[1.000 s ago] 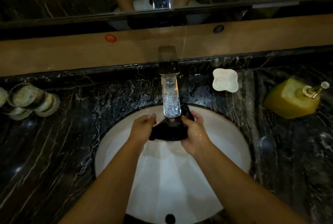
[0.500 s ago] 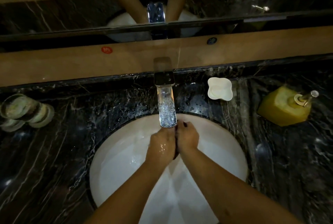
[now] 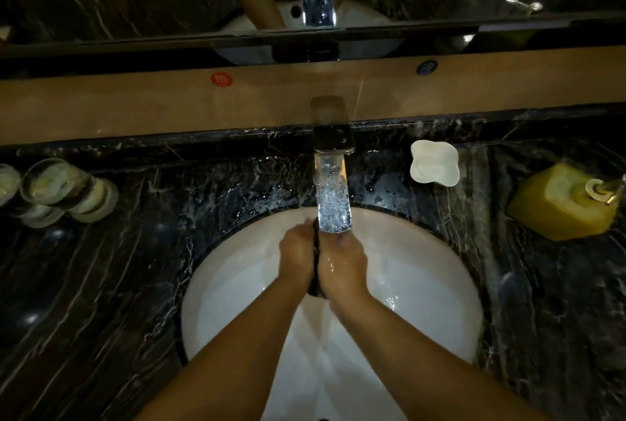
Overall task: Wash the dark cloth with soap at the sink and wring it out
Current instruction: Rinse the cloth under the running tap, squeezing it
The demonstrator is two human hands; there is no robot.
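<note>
The dark cloth [image 3: 316,280] is almost hidden, pressed between my two hands; only a thin dark strip shows between the palms. My left hand [image 3: 298,253] and my right hand [image 3: 342,263] are clasped together around it, over the white sink basin [image 3: 430,302], just under the spout of the faucet [image 3: 332,183]. Water glistens on my right hand and on the basin to its right. A yellow soap dispenser [image 3: 564,205] stands on the counter at the far right, away from both hands.
A white soap dish [image 3: 434,163] sits on the black marble counter [image 3: 142,251] right of the faucet. Glass cups [image 3: 57,190] lie at the left. A mirror [image 3: 135,7] above a wooden ledge reflects my arms. The drain is at the bottom edge.
One second ago the cloth was spread between my separated hands under the spout. My hands have since come together, squeezing it between the palms, and have shifted slightly.
</note>
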